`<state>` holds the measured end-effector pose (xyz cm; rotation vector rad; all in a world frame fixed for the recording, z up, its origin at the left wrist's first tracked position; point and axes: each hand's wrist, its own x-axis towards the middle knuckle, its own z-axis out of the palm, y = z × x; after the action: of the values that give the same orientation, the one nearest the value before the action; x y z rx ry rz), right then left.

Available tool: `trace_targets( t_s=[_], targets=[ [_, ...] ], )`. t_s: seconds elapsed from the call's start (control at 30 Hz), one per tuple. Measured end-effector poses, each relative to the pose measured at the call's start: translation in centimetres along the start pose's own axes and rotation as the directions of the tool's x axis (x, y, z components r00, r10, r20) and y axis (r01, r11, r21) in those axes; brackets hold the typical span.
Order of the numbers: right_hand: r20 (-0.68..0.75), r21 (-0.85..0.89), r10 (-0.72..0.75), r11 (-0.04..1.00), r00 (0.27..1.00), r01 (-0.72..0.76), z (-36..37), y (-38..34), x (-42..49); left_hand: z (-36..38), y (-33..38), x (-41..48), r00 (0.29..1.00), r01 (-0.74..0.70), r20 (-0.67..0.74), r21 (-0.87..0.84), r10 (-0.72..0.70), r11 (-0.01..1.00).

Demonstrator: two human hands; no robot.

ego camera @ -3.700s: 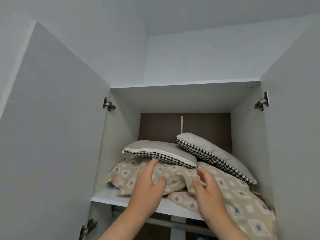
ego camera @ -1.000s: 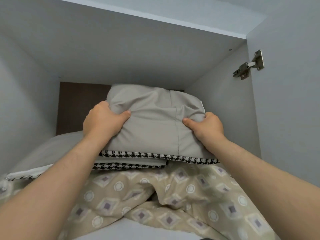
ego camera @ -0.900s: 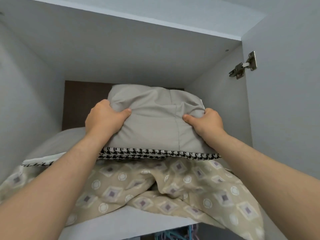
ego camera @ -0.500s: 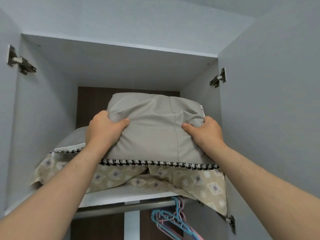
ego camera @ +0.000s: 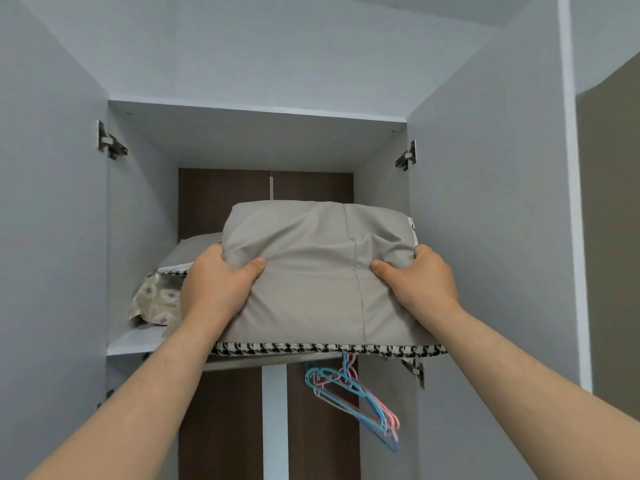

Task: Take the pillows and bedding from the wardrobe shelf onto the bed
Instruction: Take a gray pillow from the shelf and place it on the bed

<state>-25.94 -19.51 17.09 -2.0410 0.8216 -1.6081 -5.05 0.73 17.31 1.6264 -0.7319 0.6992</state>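
A grey pillow (ego camera: 318,271) with a black-and-white houndstooth edge is held up in front of the upper wardrobe shelf (ego camera: 138,341). My left hand (ego camera: 218,289) grips its left side and my right hand (ego camera: 422,282) grips its right side, thumbs on the top face. Behind it on the shelf lies a second grey pillow (ego camera: 194,247), resting on beige patterned bedding (ego camera: 152,299). Most of the bedding is hidden by the held pillow and my left hand.
Both wardrobe doors stand open, the left door (ego camera: 52,237) and the right door (ego camera: 491,220). Blue and pink hangers (ego camera: 356,393) hang from the rail below the shelf. A white divider (ego camera: 273,420) runs down the lower compartment.
The grey pillow has come toward me out of the shelf, clear of the bedding it lay on. My view has pulled back from the wardrobe. Both hands keep their grip.
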Motion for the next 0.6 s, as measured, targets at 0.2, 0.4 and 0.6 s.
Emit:
trace_targets(
  t_s=[0.2, 0.4, 0.6],
  targets=[
    [-0.007, -0.097, 0.07, 0.993, 0.998, -0.07, -2.9, 0.5, -5.5, -1.0, -0.7, -5.0, 0.998, 0.004, 0.068, -0.045, -0.001, 0.999],
    [-0.044, -0.188, 0.126, 0.973, 0.991, -0.132, -4.5, -0.9, -11.6, -2.7, -3.5, -9.3, 0.991, 0.069, 0.124, -0.1, -0.057, 0.993],
    [-0.09, -0.266, 0.195, 0.941, 0.977, -0.212, -4.9, -1.9, -18.6, -4.4, -7.3, -13.8, 0.974, 0.119, 0.214, -0.187, -0.078, 0.975]
  ],
)
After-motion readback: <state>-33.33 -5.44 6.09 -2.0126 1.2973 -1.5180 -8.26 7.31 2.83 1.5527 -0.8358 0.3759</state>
